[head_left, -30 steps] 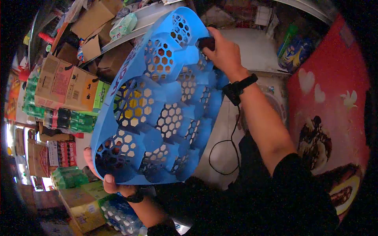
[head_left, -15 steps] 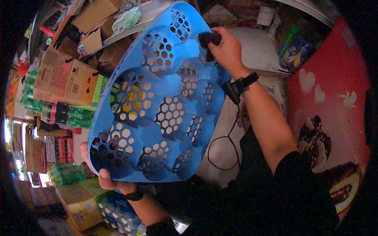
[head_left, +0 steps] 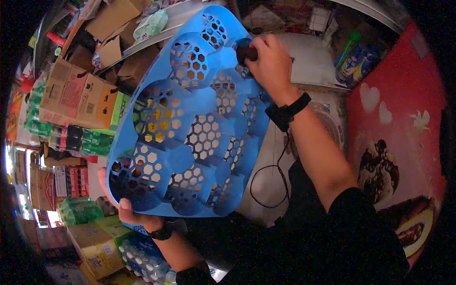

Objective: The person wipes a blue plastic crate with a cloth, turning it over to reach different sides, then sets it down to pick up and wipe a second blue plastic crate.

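A blue plastic bottle crate [head_left: 202, 99], with rounded compartments and honeycomb holes, is held up tilted in front of me. My left hand [head_left: 137, 218] is closed round its lower left corner, with the thumb on the near face and fingers behind. My right hand [head_left: 274, 64] pinches a small dark brown pad [head_left: 247, 54], perhaps a sponge or cloth. The pad sits at the compartment by the crate's upper right edge. Part of it is hidden by the fingers and the compartment wall.
Stacked cardboard boxes [head_left: 78, 95], green bottles [head_left: 80, 209] and a pack of water bottles [head_left: 145, 256] stand at the left. A red printed panel [head_left: 394, 118] rises on the right. A black cable [head_left: 270, 206] loops down from my right wrist. Detergent bottles [head_left: 356, 64] stand at upper right.
My right hand has shifted a little left with the dark pad, further over the upper right compartment, and its wrist has turned. The left hand keeps its hold; the crate has barely moved.
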Tool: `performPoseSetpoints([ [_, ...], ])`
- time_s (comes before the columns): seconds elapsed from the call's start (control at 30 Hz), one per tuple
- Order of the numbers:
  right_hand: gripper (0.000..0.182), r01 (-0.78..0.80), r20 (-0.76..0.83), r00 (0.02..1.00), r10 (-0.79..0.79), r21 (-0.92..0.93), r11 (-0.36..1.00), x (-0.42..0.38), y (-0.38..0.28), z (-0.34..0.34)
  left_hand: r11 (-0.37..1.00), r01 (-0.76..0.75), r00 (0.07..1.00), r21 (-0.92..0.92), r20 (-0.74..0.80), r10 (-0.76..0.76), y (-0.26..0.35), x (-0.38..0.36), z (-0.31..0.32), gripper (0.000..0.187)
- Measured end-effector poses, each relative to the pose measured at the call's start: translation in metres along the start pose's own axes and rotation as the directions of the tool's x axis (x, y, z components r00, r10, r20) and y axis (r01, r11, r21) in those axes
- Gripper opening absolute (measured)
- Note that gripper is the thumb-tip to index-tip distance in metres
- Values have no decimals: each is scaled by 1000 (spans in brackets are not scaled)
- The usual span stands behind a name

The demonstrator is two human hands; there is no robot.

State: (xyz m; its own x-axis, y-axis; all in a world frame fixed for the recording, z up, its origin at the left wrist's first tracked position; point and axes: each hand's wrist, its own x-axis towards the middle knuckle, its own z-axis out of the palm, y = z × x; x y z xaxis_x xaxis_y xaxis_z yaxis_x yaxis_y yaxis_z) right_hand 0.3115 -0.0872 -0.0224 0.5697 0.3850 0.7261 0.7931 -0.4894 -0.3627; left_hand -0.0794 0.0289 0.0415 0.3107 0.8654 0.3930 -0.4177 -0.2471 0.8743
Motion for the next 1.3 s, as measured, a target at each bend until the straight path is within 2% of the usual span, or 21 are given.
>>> performPoseSetpoints([
  [0.1, 39, -297, 176, 947, 267, 178, 938, 5, -6, 2, 1000, 2, 998, 5, 67, -2, 0, 1, -5, 99],
  [0.2, 35, -268, 113, 963, 246, 535, 801, -3, -10, 19, 1000, -18, 997, 15, 71, 17, -5, 2, -19, 98],
  [0.3, 35, -277, 254, 958, 134, 693, 666, -16, -12, 23, 988, -152, 988, -5, 37, 152, -4, -1, 3, 96],
  [0.4, 39, -335, 445, 895, -38, 724, 603, -22, 2, 43, 980, -192, 980, 57, 62, 189, -4, 2, -2, 95],
  [0.5, 41, -576, 616, 780, 113, 635, 515, 1, 8, 19, 990, -137, 985, 21, 108, 134, -6, 16, -19, 95],
  [0.57, 42, -410, 289, 907, 305, 773, 485, 9, -4, 15, 993, -116, 985, 33, 131, 111, -3, 16, -19, 94],
  [0.6, 42, -309, 111, 912, 394, 817, 486, 13, -11, 12, 994, -106, 985, 39, 141, 100, -3, 15, -16, 93],
  [0.63, 41, -234, -14, 936, 352, 721, 652, 16, -20, 0, 988, -142, 981, 64, 143, 132, -4, 14, -14, 93],
  [0.67, 40, -74, -104, 981, 166, 588, 805, 19, -17, 1, 981, -175, 976, 88, 149, 161, -6, 14, -12, 93],
  [0.7, 39, 100, -156, 987, -36, 424, 900, 22, -10, 2, 972, -207, 969, 111, 158, 188, -8, 14, -10, 92],
  [0.73, 39, 278, -168, 956, -242, 242, 930, 23, -6, 4, 972, -189, 971, 143, 174, 163, -8, 12, -9, 95],
  [0.77, 38, 216, -21, 975, -221, 315, 924, 16, -5, 8, 969, -171, 972, 176, 188, 138, -6, 10, -8, 98],
  [0.93, 36, -76, 259, 965, -48, 450, 890, 8, -9, 22, 956, -214, 968, 200, 175, 180, -3, 1, 18, 94],
  [1.0, 36, -197, 336, 942, 11, 524, 829, 6, -14, 25, 952, -207, 974, 225, 134, 180, -3, -2, 24, 94],
  [1.07, 36, -286, 362, 930, 62, 609, 740, 5, -14, 31, 952, -191, 973, 240, 174, 151, -4, 4, 12, 96],
  [1.17, 34, -410, 385, 912, 144, 822, 395, 12, -5, 39, 966, -143, 976, 213, 194, 102, -6, 17, -6, 96],
  [1.27, 31, -536, 500, 833, 237, 835, 123, 18, -33, 8, 983, -129, 981, 134, 161, 107, -13, 19, -7, 96],
  [1.3, 31, -401, 338, 901, 272, 887, 228, 16, -38, 11, 985, -112, 985, 130, 145, 92, -13, 19, -4, 97],
])
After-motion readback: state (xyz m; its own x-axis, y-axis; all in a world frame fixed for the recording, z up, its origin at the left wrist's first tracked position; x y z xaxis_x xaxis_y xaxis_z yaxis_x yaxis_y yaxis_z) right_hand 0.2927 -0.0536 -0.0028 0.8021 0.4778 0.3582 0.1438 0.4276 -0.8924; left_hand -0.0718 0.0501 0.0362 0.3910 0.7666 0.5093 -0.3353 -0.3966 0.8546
